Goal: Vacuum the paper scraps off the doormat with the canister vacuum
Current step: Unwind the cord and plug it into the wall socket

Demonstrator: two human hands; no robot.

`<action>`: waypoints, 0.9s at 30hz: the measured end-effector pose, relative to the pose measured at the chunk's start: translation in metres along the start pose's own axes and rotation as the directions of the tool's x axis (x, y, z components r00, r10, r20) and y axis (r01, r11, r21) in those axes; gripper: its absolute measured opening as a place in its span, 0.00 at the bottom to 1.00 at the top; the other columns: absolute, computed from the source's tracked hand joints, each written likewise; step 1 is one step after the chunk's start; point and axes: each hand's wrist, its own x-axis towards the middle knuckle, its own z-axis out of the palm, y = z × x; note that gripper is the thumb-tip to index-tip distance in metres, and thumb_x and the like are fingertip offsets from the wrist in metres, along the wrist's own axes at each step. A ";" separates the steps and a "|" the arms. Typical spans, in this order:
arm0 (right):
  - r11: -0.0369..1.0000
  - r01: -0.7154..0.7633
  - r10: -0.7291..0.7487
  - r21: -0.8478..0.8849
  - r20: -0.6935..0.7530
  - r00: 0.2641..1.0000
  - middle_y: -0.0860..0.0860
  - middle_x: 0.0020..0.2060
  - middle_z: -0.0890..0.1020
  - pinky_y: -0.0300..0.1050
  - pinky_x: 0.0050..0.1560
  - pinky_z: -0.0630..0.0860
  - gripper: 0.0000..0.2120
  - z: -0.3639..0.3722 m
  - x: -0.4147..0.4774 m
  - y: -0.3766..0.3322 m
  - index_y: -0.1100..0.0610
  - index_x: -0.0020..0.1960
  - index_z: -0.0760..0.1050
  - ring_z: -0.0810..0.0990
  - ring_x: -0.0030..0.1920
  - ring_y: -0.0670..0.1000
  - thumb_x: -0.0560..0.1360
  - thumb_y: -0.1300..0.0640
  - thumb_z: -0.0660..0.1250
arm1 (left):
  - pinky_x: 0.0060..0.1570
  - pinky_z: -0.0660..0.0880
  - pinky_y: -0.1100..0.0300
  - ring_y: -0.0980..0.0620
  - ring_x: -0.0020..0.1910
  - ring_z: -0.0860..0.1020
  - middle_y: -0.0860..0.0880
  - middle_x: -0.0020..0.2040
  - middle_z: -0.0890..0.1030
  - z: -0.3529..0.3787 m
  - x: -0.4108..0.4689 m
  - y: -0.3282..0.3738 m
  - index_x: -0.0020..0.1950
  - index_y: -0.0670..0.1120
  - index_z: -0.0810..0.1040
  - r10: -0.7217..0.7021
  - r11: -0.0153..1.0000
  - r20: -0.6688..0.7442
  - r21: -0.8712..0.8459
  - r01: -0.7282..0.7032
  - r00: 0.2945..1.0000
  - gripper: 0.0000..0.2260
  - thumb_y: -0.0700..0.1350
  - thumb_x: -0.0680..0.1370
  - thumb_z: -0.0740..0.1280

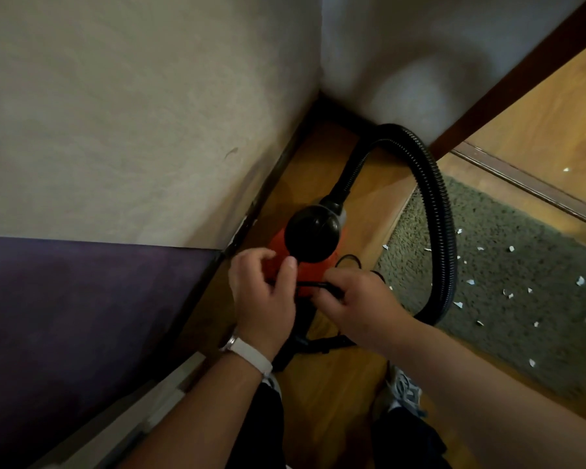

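An orange canister vacuum [312, 242] with a black domed top stands on the wood floor in the wall corner. Its black ribbed hose [444, 218] arches from the top, over the mat's left edge, and down toward my right forearm. A grey-green doormat [508, 299] lies to the right, strewn with several white paper scraps [508, 294]. My left hand [264, 296] hovers over the canister's near side, fingers curled around a thin black cord [313, 284]. My right hand [356, 299] pinches the same cord at its other end.
A beige wall [132, 113] and dark baseboard run along the left, meeting a second wall at the corner. A purple panel [82, 316] stands at lower left. A dark wooden door frame [508, 82] and threshold border the mat. My shoes [403, 390] are on the floor below.
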 end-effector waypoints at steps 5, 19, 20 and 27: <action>1.000 -0.028 0.028 -0.014 0.022 0.999 0.48 0.31 0.76 0.47 0.31 0.70 0.27 -0.008 -0.003 0.003 0.57 0.42 0.78 0.73 0.31 0.47 0.75 0.34 0.56 | 0.38 0.71 0.56 0.47 0.37 0.77 0.43 0.42 0.80 0.013 0.015 -0.014 0.48 0.44 0.77 -0.765 0.435 0.428 -0.206 0.877 0.480 0.15 0.55 0.80 0.64; 0.983 -0.170 0.173 0.062 -0.053 0.983 0.46 0.21 0.64 0.44 0.25 0.59 0.23 -0.049 -0.038 0.023 0.53 0.29 0.65 0.61 0.22 0.46 0.76 0.39 0.61 | 0.29 0.73 0.64 0.56 0.27 0.74 0.52 0.32 0.74 0.023 0.095 0.019 0.49 0.45 0.77 -0.489 0.194 0.587 -0.648 0.737 0.645 0.13 0.51 0.85 0.57; 0.978 -0.200 0.203 0.054 -0.060 0.977 0.46 0.21 0.64 0.43 0.25 0.58 0.23 -0.050 -0.037 0.027 0.55 0.30 0.65 0.61 0.22 0.46 0.77 0.41 0.61 | 0.33 0.74 0.63 0.55 0.29 0.75 0.51 0.33 0.75 0.017 0.096 0.023 0.49 0.45 0.76 -0.466 0.236 0.548 -0.680 0.694 0.695 0.12 0.50 0.85 0.58; 0.956 -0.283 0.279 0.082 0.056 0.959 0.44 0.23 0.69 0.41 0.27 0.61 0.14 -0.034 -0.017 0.018 0.53 0.37 0.72 0.64 0.24 0.44 0.81 0.54 0.61 | 0.37 0.79 0.59 0.52 0.35 0.81 0.49 0.37 0.81 -0.024 0.073 0.038 0.49 0.44 0.74 -0.408 0.572 0.214 -0.697 0.432 0.887 0.07 0.43 0.84 0.60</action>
